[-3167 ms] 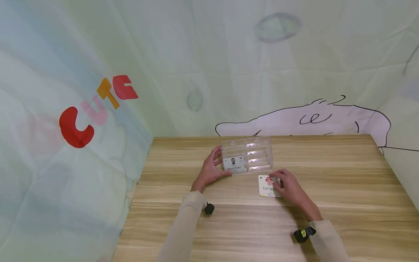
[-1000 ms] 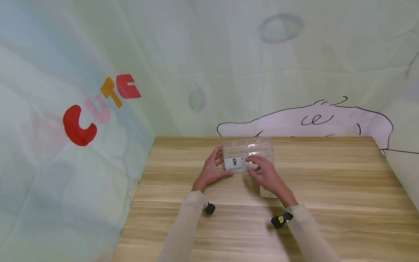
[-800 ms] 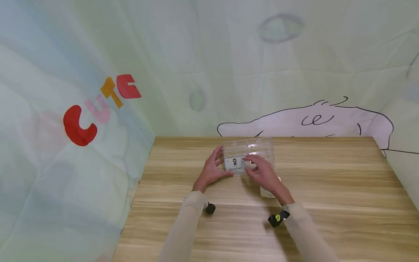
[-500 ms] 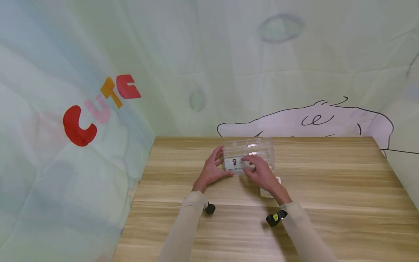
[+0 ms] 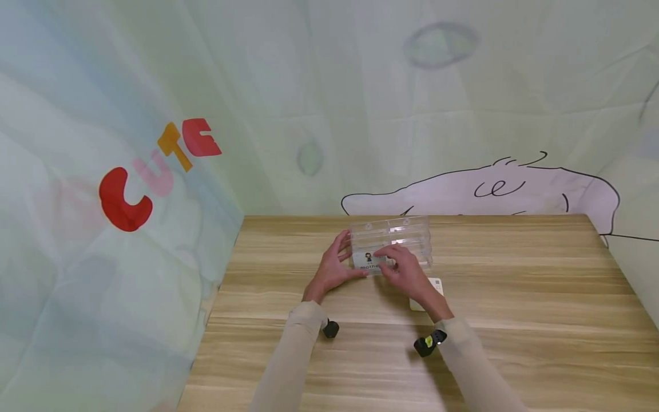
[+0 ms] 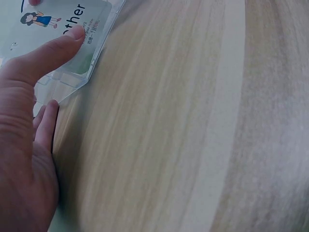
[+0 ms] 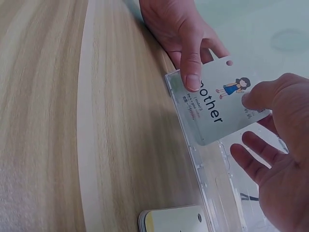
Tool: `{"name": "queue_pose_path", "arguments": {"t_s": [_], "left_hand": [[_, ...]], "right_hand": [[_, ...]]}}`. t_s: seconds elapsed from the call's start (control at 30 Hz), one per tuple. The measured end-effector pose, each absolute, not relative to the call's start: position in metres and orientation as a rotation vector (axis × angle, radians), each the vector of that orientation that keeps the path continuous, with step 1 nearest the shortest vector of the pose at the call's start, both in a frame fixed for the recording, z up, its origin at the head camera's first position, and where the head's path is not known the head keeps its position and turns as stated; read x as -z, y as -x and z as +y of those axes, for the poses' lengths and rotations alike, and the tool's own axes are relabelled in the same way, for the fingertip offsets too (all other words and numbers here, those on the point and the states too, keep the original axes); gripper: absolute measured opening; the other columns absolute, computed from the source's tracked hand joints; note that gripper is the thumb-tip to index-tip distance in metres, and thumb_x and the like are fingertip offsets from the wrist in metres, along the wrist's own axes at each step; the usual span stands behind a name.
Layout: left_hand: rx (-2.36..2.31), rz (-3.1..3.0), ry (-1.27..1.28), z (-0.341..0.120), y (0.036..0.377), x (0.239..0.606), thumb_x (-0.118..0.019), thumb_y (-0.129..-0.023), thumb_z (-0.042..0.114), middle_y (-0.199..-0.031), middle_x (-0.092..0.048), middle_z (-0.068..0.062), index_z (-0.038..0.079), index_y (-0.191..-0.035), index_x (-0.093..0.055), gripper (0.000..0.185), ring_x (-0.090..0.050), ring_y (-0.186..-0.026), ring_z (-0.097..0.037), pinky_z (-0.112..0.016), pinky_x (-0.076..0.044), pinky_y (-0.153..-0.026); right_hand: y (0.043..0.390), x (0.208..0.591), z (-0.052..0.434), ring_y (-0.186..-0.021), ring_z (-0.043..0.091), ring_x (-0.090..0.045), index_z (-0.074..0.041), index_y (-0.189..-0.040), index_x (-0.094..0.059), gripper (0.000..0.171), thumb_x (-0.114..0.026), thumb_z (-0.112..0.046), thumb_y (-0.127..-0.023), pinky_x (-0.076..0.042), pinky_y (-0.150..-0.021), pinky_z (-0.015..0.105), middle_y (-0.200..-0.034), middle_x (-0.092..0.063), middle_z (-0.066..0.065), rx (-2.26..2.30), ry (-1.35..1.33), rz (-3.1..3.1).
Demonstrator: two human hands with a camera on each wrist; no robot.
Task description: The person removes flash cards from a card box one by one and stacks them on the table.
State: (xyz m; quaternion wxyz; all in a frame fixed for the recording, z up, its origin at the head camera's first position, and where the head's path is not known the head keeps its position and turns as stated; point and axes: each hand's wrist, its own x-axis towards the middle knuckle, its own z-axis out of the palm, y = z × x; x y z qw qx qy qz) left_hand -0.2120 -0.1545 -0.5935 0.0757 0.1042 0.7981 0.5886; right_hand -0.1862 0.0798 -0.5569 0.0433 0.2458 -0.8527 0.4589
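A clear plastic box (image 5: 407, 237) with several slots stands on the wooden table (image 5: 515, 297). A white "mother" card (image 5: 366, 262) stands upright in its front left slot. My left hand (image 5: 340, 260) grips the box's left end, thumb pressed on the front over the card (image 6: 48, 19). My right hand (image 5: 399, 266) reaches in from the right. In the right wrist view its thumb touches the card (image 7: 217, 106) near the picture, while the fingers (image 7: 260, 147) are spread and straight over the box (image 7: 193, 159). The left hand (image 7: 183, 34) shows there too.
A small stack of cards (image 5: 435, 284) lies flat on the table just behind my right wrist, also seen as the stack of cards (image 7: 174, 221). Printed cloth walls close in at the back and left. Bare wood stretches to the right and front.
My right hand left the card stack, moved left to the box front and crept further onto the "mother" card. The left hand and box stayed put.
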Motion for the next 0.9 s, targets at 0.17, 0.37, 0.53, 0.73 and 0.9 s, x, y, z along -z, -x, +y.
{"name": "queue_pose_path", "arguments": {"t_s": [0.17,0.37,0.53,0.73,0.9], "left_hand": [[-1.763,2.393,-0.318,-0.154,0.213,0.594,-0.099,-0.069,0.01,-0.161,-0.041,-0.01,0.024,-0.164,-0.025,0.121,-0.052,-0.138,-0.031,-0.035,-0.048,-0.111],[-1.765,2.394,-0.304,-0.153,0.212,0.59,-0.098,-0.069,0.008,-0.161,-0.041,-0.01,0.024,-0.163,-0.026,0.12,-0.052,-0.138,-0.03,-0.034,-0.049,-0.111],[-1.755,2.399,-0.302,-0.154,0.212,0.59,-0.099,-0.069,0.009,-0.161,-0.041,-0.009,0.024,-0.164,-0.025,0.121,-0.052,-0.138,-0.031,-0.035,-0.048,-0.111],[-1.776,2.392,-0.306,-0.154,0.214,0.596,-0.099,-0.067,0.008,-0.16,-0.042,-0.011,0.023,-0.164,-0.025,0.122,-0.053,-0.137,-0.031,-0.034,-0.049,-0.111],[-1.76,2.406,-0.288,-0.153,0.213,0.595,-0.099,-0.068,0.012,-0.158,-0.044,-0.012,0.023,-0.164,-0.025,0.122,-0.054,-0.136,-0.031,-0.035,-0.049,-0.111]], "right_hand": [[0.187,0.557,0.08,-0.112,0.035,-0.063,-0.003,-0.112,-0.075,0.024,-0.077,0.004,-0.089,-0.059,-0.091,0.049,-0.117,-0.071,0.013,-1.376,-0.778,-2.554],[0.186,0.555,0.083,-0.112,0.034,-0.064,-0.004,-0.113,-0.075,0.024,-0.076,0.004,-0.09,-0.054,-0.099,0.052,-0.116,-0.072,0.012,-1.37,-0.755,-2.54],[0.185,0.551,0.088,-0.107,0.032,-0.066,-0.003,-0.111,-0.074,0.024,-0.079,0.003,-0.088,-0.056,-0.096,0.053,-0.114,-0.072,0.013,-1.401,-0.712,-2.489],[0.183,0.549,0.097,-0.095,0.031,-0.069,0.002,-0.112,-0.071,0.03,-0.08,0.01,-0.084,-0.065,-0.08,0.041,-0.112,-0.069,0.015,-1.514,-0.725,-2.392],[0.181,0.545,0.111,-0.092,0.032,-0.072,0.002,-0.117,-0.07,0.033,-0.077,0.012,-0.086,-0.065,-0.078,0.035,-0.116,-0.068,0.016,-1.544,-0.715,-2.406]]}}
